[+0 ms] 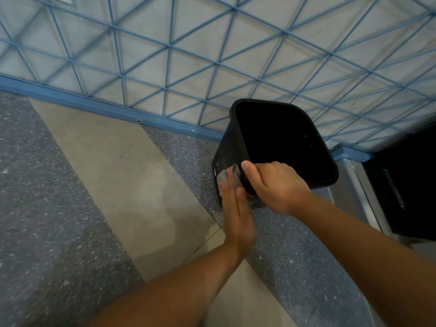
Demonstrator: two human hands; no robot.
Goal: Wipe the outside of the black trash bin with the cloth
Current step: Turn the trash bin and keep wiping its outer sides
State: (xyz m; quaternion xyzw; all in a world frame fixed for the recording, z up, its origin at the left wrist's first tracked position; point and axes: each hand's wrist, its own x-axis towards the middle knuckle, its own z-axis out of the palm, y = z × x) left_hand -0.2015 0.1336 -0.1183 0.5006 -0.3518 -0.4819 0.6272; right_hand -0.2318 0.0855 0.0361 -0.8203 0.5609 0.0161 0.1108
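Far left: speckled dark-grey terrazzo floor (47, 197) w/ a wide beige stripe (122, 185) running diagonally thru it. Behind, a blue metal lattice screen (165, 50) of crossing bars w/ pale panels, sitting on a blue base rail. Left hand (237, 213) comes up from bottom centre, fingers straight & together, palm pressing a small crumpled grey cloth (227, 178) flat against the bin's left outer wall. Black plastic rectangular trash bin (236, 147) sits mid-right, next to the screen, tilted, its open mouth facing the camera; inside looks dark, contents can't tell. Right hand (276, 185) grips the bin's near rim, thumb on the outside, other fingers curled over the edge. Far right: a dark cabinet-like unit (410, 185), details unclear.
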